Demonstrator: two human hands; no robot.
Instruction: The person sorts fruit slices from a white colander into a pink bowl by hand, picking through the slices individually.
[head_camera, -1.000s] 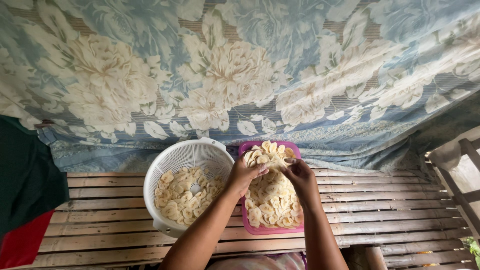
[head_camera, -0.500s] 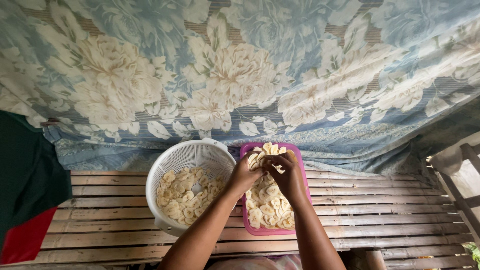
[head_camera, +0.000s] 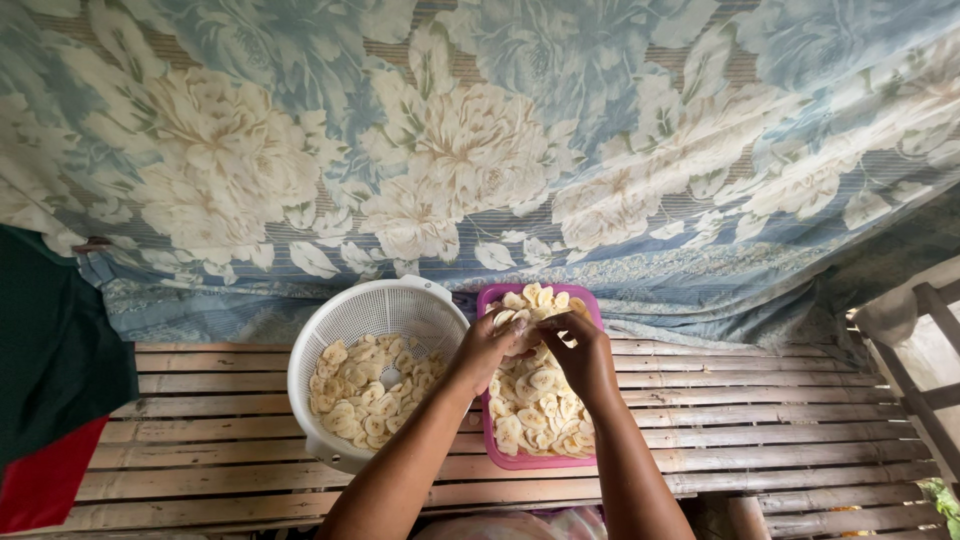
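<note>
Both hands meet over the far half of a pink tray (head_camera: 494, 455) that sits on a slatted bamboo table (head_camera: 760, 420). The left hand (head_camera: 487, 347) has its fingers curled in a closed grip on a few pale banana slices (head_camera: 535, 400), held just above the heap that fills the tray. The right hand (head_camera: 580, 352) hovers just beside it, fingertips pinched together on a slice at the top of the pile; the two hands are almost touching. The slices lie in the tray in overlapping layers, with more stacked at its far end.

Just left of the tray, touching its edge, stands a white plastic colander (head_camera: 345, 320) with a loose layer of the same slices in its bottom. A blue flowered cloth (head_camera: 480, 150) hangs behind the table. A dark green and red cloth (head_camera: 50, 380) shows at the left edge.
</note>
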